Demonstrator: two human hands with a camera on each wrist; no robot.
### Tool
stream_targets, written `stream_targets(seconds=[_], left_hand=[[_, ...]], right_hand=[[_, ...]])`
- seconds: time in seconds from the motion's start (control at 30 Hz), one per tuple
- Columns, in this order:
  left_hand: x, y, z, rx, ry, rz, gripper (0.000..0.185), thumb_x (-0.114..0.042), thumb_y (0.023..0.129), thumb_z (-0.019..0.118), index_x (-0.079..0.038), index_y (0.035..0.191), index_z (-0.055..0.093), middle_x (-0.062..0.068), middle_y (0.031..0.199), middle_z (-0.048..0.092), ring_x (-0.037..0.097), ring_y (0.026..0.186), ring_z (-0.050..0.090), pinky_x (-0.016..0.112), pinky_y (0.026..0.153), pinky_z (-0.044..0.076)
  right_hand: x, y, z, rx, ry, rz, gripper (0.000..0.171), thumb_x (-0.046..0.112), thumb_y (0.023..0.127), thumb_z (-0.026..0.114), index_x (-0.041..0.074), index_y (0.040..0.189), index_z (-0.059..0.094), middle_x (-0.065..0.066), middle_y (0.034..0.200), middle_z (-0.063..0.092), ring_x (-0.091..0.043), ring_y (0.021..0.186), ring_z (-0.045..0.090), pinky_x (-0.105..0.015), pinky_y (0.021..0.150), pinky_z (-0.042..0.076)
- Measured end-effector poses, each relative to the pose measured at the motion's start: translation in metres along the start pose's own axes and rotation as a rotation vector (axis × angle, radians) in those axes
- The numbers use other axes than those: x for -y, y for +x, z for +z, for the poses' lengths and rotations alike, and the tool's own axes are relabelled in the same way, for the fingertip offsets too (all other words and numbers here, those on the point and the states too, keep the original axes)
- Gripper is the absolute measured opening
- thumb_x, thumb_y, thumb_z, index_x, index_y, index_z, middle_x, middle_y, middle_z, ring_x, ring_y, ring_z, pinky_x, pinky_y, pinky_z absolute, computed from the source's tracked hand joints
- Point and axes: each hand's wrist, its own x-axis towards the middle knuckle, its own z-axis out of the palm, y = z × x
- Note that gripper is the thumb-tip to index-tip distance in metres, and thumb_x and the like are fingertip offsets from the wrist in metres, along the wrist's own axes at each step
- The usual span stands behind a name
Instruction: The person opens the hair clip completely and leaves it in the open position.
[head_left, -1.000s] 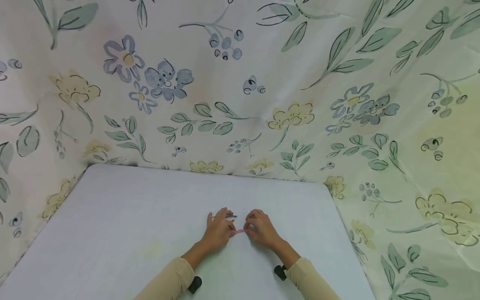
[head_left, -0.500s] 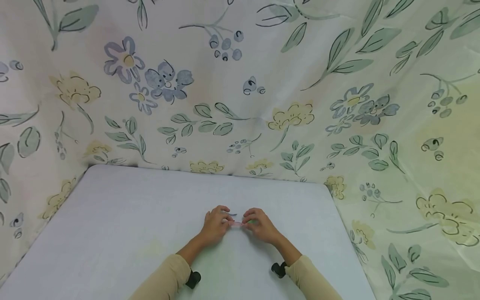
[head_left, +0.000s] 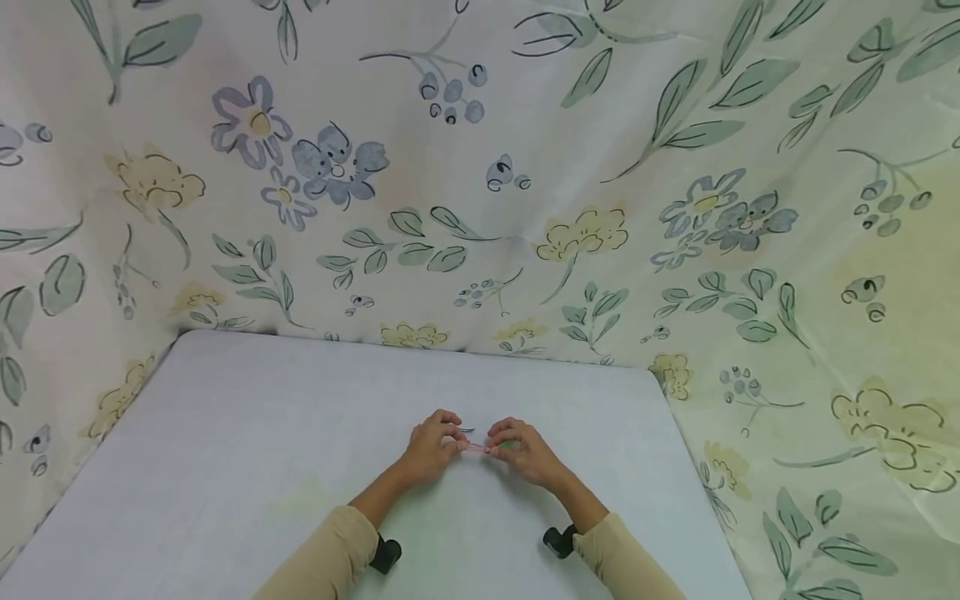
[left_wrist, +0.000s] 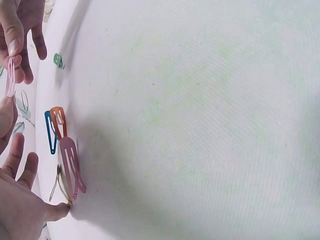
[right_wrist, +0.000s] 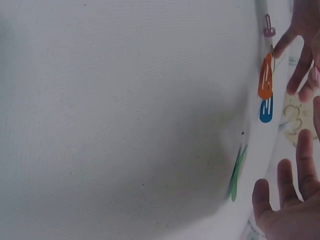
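Between my two hands a pink snap hair clip (head_left: 476, 448) is stretched across the gap, one end in each hand. My left hand (head_left: 431, 447) pinches its left end between thumb and finger, the other fingers spread. The right hand (head_left: 527, 454) pinches the opposite end. In the left wrist view the held pink clip (left_wrist: 11, 77) shows its slotted frame. On the table below lie an orange clip (left_wrist: 59, 120), a blue clip (left_wrist: 51, 132) and a larger mauve clip (left_wrist: 69, 162).
A thin yellowish clip (left_wrist: 55, 182) lies beside the mauve one, near my left fingers. A green clip (right_wrist: 237, 175) lies apart from the others, by the right hand. The white table (head_left: 285, 417) meets a floral cloth (head_left: 450, 167) at its back and sides.
Over the last second both hands have shifted slightly away from me, carrying the pink hair clip along. In the last half second the hands have barely moved.
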Motion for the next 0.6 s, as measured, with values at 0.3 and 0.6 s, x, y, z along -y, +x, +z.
stream_targets(seconds=[0.3,0.6], left_hand=[[-0.0030,0.0003,-0.0062,0.009,-0.057,0.035,0.010,-0.006,0.092,0.067,-0.008,0.083,0.069,0.014,0.120,0.055,0.034,0.117,0.052,0.058,0.099,0.038],[-0.0005,0.0009,-0.0087,0.041,-0.148,0.049,0.009,-0.004,0.093,0.067,-0.004,0.084,0.071,0.019,0.122,0.052,0.037,0.121,0.048,0.059,0.103,0.035]], right_hand=[[0.0014,0.0030,-0.0032,0.030,0.028,0.024,0.008,0.008,0.091,0.070,0.009,0.092,0.078,-0.012,0.114,0.064,-0.028,0.114,0.052,-0.057,0.102,0.032],[0.0017,0.0047,-0.0034,0.026,0.016,-0.001,0.007,0.010,0.091,0.071,0.009,0.091,0.078,-0.012,0.113,0.064,-0.029,0.112,0.052,-0.052,0.098,0.035]])
